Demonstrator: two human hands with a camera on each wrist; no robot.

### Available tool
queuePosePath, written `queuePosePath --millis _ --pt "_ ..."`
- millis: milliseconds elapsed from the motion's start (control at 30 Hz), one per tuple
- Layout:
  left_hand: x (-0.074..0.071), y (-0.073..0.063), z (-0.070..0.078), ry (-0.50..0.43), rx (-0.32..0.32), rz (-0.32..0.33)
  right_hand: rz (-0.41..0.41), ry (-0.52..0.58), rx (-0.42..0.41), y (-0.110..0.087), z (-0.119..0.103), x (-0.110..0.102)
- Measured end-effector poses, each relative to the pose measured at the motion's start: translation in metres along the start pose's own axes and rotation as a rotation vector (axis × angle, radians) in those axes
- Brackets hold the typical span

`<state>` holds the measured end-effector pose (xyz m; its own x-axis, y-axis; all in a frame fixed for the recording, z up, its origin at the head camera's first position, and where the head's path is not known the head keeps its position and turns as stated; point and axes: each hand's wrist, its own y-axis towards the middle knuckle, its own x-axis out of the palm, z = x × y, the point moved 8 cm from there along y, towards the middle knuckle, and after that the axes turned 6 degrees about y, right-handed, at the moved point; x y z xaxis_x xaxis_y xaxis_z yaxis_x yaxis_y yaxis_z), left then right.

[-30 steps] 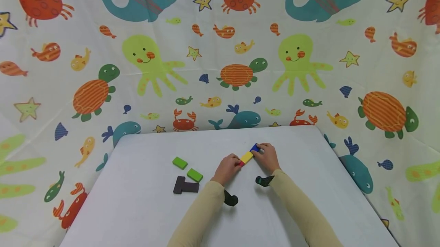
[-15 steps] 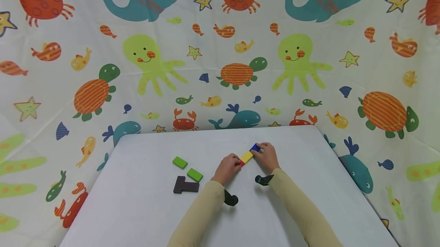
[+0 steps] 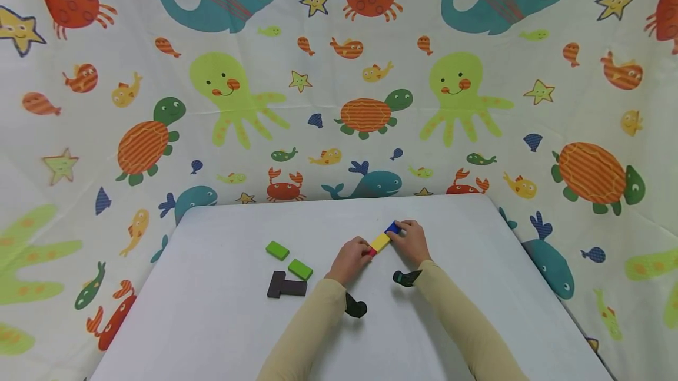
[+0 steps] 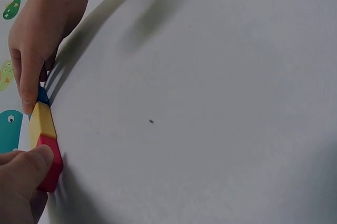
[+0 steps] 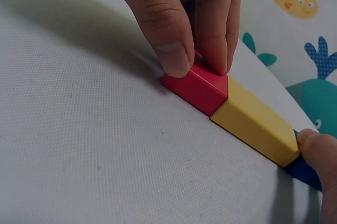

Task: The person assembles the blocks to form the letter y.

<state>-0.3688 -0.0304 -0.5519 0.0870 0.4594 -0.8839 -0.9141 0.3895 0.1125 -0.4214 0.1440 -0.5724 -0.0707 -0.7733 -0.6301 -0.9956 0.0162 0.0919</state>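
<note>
Three blocks lie end to end in a slanting row on the white table: a red block [image 5: 195, 87], a yellow block [image 5: 255, 124] and a blue block [image 3: 392, 228]. My left hand [image 3: 349, 260] pinches the red block at the near end, thumb on one side and fingers on the other. At the far end my right hand [image 3: 412, 242] holds the blue block, which its fingers partly cover. Between the hands the yellow block stays uncovered, its ends against the red and blue ones in the right wrist view.
Left of the hands lie two green blocks [image 3: 300, 269], set apart from each other. Just below them, two dark blocks [image 3: 293, 288] form a sideways T on the table [image 3: 212, 322]. A curtain [image 3: 318, 92] printed with sea animals hangs behind the table's far edge.
Both hands and the row of blocks have stayed in place. The left part of the curtain has shifted slightly to the right.
</note>
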Motion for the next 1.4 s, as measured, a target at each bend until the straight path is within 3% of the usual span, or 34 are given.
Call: queuePosePath --millis 833,1400 --pt "0.0012 0.0004 -0.001 -0.007 0.007 0.008 0.045 0.02 -0.012 -0.0072 -0.0016 -0.002" --pt "0.0003 -0.0046 -0.0023 -0.012 -0.014 0.047 0.046 0.051 -0.028 -0.0088 -0.004 -0.0012"
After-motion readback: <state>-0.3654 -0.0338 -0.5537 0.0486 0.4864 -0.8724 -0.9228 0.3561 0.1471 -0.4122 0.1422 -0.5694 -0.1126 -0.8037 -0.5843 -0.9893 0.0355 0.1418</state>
